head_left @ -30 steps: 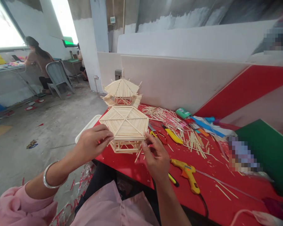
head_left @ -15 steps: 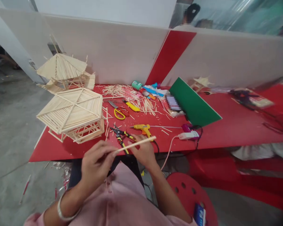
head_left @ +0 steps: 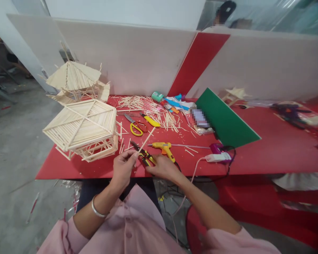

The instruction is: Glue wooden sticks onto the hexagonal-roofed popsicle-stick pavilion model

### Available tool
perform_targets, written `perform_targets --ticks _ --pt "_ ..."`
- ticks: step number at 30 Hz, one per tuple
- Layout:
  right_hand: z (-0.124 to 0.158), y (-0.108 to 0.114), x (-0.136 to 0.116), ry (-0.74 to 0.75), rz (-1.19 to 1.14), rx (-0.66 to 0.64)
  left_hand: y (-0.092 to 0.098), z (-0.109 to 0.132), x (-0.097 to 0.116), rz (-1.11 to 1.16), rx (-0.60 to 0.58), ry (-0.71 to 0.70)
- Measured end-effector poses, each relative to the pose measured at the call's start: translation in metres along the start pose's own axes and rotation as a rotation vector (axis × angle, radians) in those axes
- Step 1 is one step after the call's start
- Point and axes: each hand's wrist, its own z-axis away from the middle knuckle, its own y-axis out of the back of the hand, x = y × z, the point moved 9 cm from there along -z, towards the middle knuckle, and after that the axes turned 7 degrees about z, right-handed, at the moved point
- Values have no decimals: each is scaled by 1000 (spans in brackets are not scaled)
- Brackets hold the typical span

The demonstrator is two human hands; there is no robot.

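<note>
My left hand [head_left: 124, 167] is closed, pinching a thin wooden stick [head_left: 147, 139] between thumb and fingers. The stick slants up and away to the right. My right hand [head_left: 163, 167] is closed around the black-and-yellow handles of a pair of cutting pliers [head_left: 145, 157]; its fingers partly hide them. The pliers lie low over the red table, behind the stick's lower end. Just beyond my right hand rests a yellow hot glue gun [head_left: 163, 146]. To the left stands a six-sided stick model [head_left: 82, 123] with a flat stick roof.
Behind it is a second, pointed-roof stick model [head_left: 72, 77]. Scissors [head_left: 135, 127], a yellow utility knife [head_left: 151, 121] and many loose sticks [head_left: 135, 103] lie farther back. A green board [head_left: 225, 118] leans right. A white cable [head_left: 194, 169] drops over the table's front edge.
My left hand has moved right and swung the stick from nearly level to steep. My right hand has come down onto the pliers and closed on their handles. The view has shifted slightly.
</note>
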Motion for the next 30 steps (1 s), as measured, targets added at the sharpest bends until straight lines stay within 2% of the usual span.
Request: perform_targets --ticks 3,7,9,11,13,18,23,30 --pt "9 -5 6 50 -250 -149 3 -6 -3 2 30 1" --pt "44 -36 -1 70 -992 -431 4 -14 -8 -6 57 9" --pt "59 -51 3 -1 -1127 -438 3 -17 -11 -20 57 15" --pt "67 -57 10 -76 -1039 -357 0 -19 -12 -40 49 21" --pt "70 -51 12 -82 -833 -257 -2 -19 -13 -64 42 25" --pt "61 -2 -5 133 -391 8 -7 -19 -14 -125 22 14" --pt "49 6 -4 156 -163 72 -8 -20 -8 -188 10 -64" --pt "43 10 -10 235 -133 150 -9 -15 10 -307 -20 -198"
